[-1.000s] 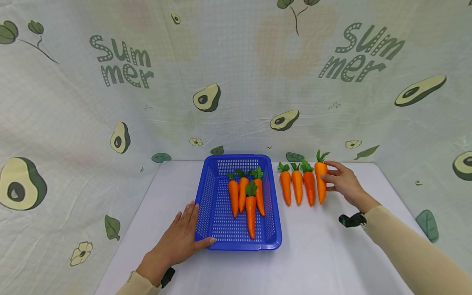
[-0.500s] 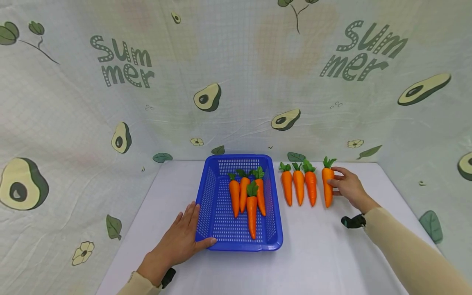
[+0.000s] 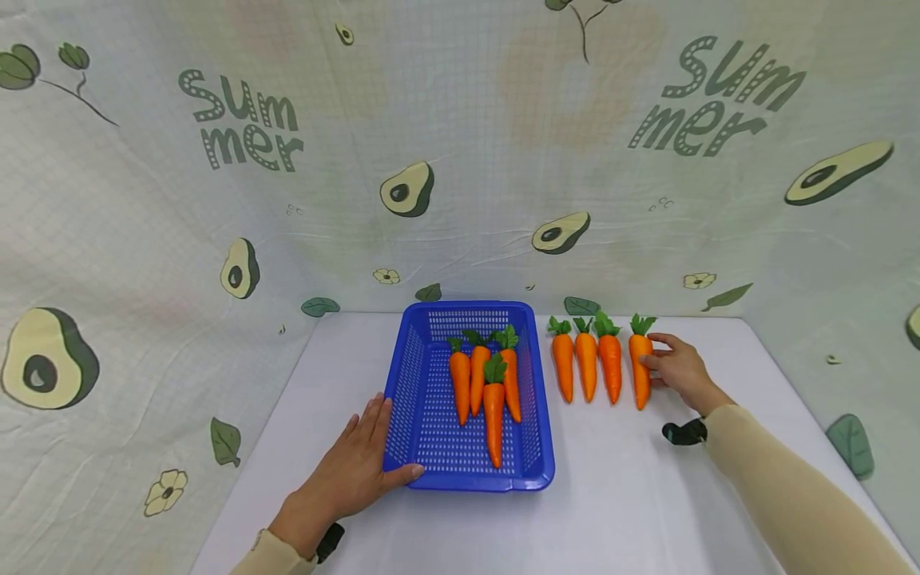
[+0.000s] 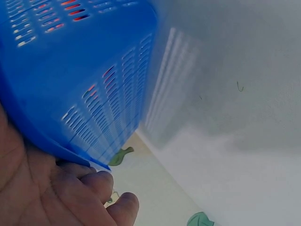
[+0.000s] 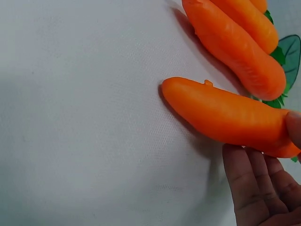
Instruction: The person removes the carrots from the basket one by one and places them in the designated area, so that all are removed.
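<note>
On the table, right of the basket, my right hand [image 3: 683, 370] pinches an orange carrot [image 3: 640, 369] with green leaves. The right wrist view has the thumb over this carrot [image 5: 225, 115] near its leafy end and the fingers along its side; its tip lies at the tabletop. To its left, three more carrots [image 3: 610, 367] lie in a row, leaves toward the back. With fingers straight, my left hand [image 3: 350, 463] rests against the left side of a blue basket [image 3: 460, 481], thumb over its front left corner. Several carrots [image 3: 494, 423] lie inside the basket.
The white table [image 3: 604, 511] backs onto a hanging cloth [image 3: 489, 160] printed with avocados and leaves, which also covers both sides. A small gap separates the gripped carrot from the row. The basket's perforated wall [image 4: 108, 94] fills the left wrist view's upper left.
My right hand has moved the carrot a little to the right and lowered it onto the table, widening its gap from the row. The left hand stays on the basket.
</note>
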The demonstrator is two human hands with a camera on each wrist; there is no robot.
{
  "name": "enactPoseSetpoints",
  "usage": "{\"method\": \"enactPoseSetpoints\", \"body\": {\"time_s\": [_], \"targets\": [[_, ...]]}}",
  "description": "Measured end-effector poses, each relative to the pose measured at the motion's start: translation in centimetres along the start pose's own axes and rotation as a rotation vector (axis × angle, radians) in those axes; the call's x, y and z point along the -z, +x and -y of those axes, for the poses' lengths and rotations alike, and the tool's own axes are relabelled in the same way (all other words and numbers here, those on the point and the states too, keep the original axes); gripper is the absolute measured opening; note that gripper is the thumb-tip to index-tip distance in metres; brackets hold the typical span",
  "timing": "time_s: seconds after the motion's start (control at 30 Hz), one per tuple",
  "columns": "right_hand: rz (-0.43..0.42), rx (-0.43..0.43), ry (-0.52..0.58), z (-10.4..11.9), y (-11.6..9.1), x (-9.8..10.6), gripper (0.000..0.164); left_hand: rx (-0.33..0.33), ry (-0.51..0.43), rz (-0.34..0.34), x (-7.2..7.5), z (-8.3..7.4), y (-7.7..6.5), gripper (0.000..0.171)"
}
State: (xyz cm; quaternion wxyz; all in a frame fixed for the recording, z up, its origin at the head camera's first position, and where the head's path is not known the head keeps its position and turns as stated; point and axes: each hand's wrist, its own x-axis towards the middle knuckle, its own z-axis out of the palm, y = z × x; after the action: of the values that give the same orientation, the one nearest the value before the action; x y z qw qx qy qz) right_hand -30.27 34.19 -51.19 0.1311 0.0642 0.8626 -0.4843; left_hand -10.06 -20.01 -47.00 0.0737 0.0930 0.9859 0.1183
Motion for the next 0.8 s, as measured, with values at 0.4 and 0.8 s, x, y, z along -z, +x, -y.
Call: {"method": "enactPoseSetpoints", "body": {"time_s": [0.4,0.8], "targets": [[-0.089,0.023,-0.097,-0.7,0.7,-0.7,0.064,0.018,-0.007,0.009,0.3,-0.3,0.0,0.124],[-0.164,-0.025,-0.133,-0.6,0.8,-1.4,0.063,0.013,-0.014,0.003,0.2,-0.3,-0.1,0.124]]}}
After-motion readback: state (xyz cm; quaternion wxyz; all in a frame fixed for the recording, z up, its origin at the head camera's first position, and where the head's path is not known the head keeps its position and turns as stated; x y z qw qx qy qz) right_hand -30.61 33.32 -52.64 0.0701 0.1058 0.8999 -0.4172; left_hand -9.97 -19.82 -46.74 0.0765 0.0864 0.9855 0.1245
